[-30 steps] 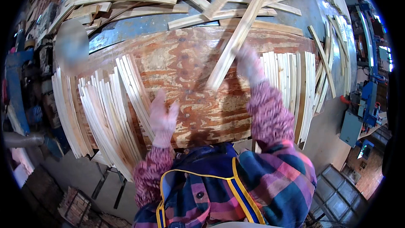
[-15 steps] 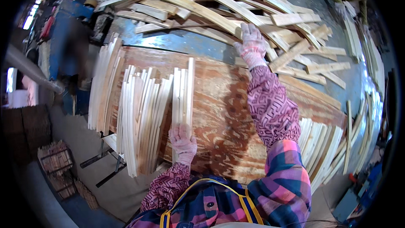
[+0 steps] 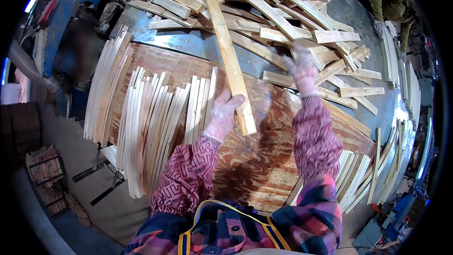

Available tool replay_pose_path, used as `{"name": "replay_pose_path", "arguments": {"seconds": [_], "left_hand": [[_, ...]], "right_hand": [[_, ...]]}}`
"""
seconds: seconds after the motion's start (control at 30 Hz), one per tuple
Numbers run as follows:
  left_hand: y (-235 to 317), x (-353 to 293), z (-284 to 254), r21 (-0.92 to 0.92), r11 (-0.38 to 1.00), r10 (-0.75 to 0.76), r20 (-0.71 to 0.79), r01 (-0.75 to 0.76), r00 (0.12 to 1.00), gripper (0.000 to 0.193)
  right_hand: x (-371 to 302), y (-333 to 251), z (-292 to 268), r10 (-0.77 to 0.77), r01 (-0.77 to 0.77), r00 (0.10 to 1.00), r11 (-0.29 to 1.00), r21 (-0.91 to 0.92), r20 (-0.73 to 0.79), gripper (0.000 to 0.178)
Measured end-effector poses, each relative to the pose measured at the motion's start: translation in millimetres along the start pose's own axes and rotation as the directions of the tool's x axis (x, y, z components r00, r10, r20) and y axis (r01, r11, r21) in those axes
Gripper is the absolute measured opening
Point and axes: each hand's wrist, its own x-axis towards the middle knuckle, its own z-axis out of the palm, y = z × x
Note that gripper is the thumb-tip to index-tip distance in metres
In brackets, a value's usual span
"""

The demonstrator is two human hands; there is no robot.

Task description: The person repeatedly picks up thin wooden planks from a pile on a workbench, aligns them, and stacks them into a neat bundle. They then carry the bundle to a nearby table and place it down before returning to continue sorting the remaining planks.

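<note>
My left hand, in a pale knit glove, grips a long wooden strip near its lower end. The strip slants up and away, its far end over the heap of loose wooden strips. My right hand, gloved too and smeared by motion, is over the near right edge of that heap; its fingers are too blurred to read. Just left of my left hand, a small row of strips stands side by side on the plywood board. A larger bundle of strips lies beyond it to the left.
Another stack of strips lies at the board's far left, and more strips at its right. Blue machinery stands at the upper left. A co-worker in a green sleeve handles strips at the upper right. Bundled wood sits on the floor.
My left hand has moved up from the small row and now holds a strip taken from the heap. My right hand has shifted a little right and nearer.
</note>
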Motion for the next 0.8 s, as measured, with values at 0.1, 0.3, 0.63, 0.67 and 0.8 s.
{"name": "replay_pose_path", "arguments": {"seconds": [0.1,0.3,0.63,0.67,0.8], "left_hand": [[3,-34,18,0.12,0.991,0.075,-0.184,-0.054,0.98,0.048],[-20,-90,-36,0.089,0.989,0.123,-0.061,-0.118,0.99,0.041],[-50,-288,-256,0.999,0.025,0.445,-0.037,0.029,0.895,0.052],[-59,-307,-277,0.995,-0.099,0.452,0.041,0.004,0.891,0.056],[-82,-320,-315,0.984,-0.169,0.483,0.029,0.06,0.875,0.064]], "right_hand": [[44,30,-26,0.491,-0.384,0.861,0.799,-0.463,0.133,0.076],[-67,22,19,0.083,-0.109,0.977,0.986,0.13,0.194,0.042],[-314,-3,78,-0.064,-0.62,0.578,-0.682,0.388,0.813,0.077],[-324,-17,78,-0.025,-0.568,0.647,-0.683,0.459,0.762,0.076],[-373,-56,72,-0.086,-0.635,0.665,-0.587,0.501,0.742,0.068]]}}
